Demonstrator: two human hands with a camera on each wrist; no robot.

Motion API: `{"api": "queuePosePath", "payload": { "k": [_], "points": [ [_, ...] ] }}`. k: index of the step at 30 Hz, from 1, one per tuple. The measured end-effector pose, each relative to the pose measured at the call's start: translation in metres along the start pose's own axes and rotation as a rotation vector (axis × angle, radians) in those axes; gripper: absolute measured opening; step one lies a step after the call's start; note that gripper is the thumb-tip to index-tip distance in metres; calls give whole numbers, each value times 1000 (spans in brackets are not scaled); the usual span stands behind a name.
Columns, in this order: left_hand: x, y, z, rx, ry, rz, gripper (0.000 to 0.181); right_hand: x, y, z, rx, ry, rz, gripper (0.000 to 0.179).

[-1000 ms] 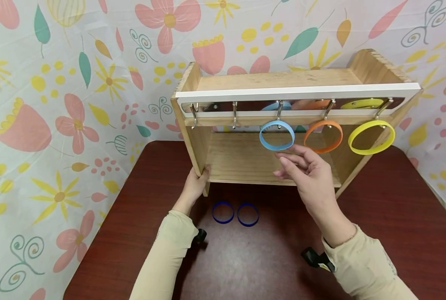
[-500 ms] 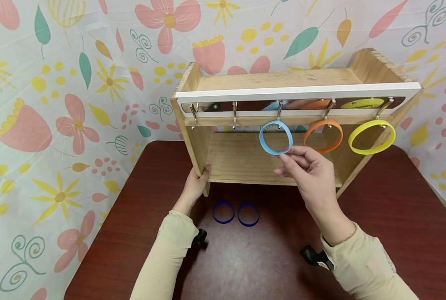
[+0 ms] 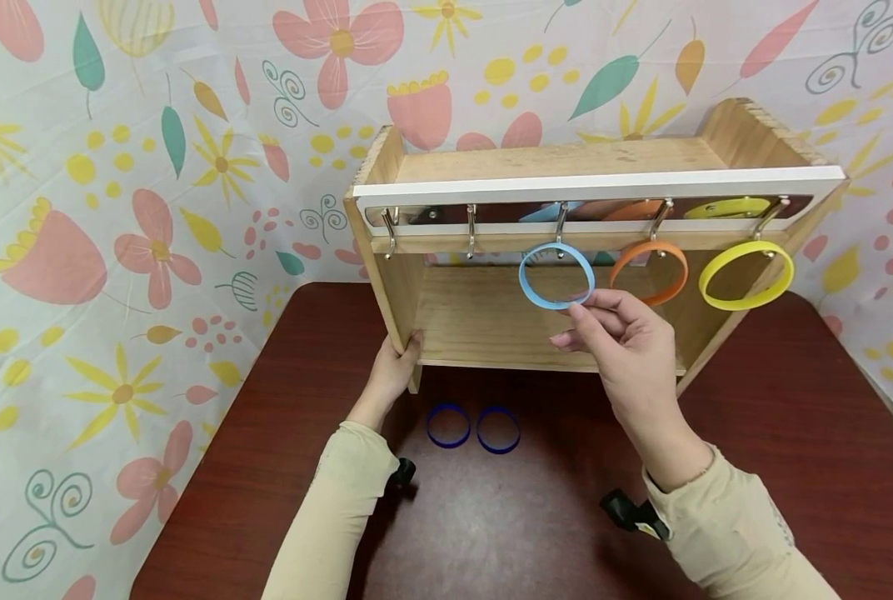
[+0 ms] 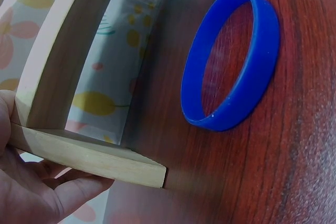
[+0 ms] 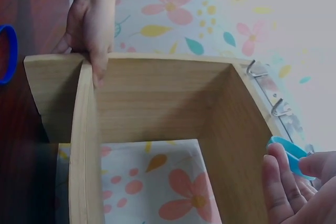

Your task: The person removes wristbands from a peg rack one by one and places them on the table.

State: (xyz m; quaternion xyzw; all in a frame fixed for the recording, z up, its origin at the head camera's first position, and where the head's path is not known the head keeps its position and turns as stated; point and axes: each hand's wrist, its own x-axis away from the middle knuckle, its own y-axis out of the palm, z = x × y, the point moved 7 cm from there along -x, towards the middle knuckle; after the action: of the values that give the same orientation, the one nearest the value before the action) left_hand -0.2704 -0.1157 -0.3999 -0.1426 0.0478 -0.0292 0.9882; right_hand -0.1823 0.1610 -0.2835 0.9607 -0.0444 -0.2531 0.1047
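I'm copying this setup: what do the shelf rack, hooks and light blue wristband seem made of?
Shelf rack: apparently mostly pale wood, plain finish, visible grain. Hooks: likely polished metal, given their silvery shine. Light blue wristband: smooth, perhaps silicone or rubber; its thin, evenly coloured band could also be plastic.

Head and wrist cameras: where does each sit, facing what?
Head: on the head, facing forward and down at the wooden shelf; left hand, right hand, sleeves show.
Left wrist: on that wrist, facing the wooden shelf's corner and a dark-blue band; left hand shows.
Right wrist: on that wrist, facing across the wooden shelf; both hands show.
Head and right wrist share the light-blue band.
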Motion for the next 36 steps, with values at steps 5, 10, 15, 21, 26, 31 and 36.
{"api": "queuePosePath", "payload": {
  "k": [5,10,15,21,26,31,36],
  "points": [
    [-12,1,-23,9,8,15,39,0,0,-4,-22,-14,-5,8],
    [-20,1,-40,9,9,43,36,1,1,-6,-36,-10,4,11],
    [-19,1,-39,3,5,50,35,1,2,-9,-68,-18,-1,10],
    [-19,1,-39,-3,-1,44,38,2,0,-10,-78,-23,11,11],
    [-22,2,-40,-1,-13,25,40,4,0,-10,-125,-40,-1,12],
    [-22,2,-41,0,-26,8,40,4,0,-12,-158,-59,-11,14],
    [-21,3,-41,1,-14,22,40,5,0,-13,-169,-66,-6,14]
  ]
}}
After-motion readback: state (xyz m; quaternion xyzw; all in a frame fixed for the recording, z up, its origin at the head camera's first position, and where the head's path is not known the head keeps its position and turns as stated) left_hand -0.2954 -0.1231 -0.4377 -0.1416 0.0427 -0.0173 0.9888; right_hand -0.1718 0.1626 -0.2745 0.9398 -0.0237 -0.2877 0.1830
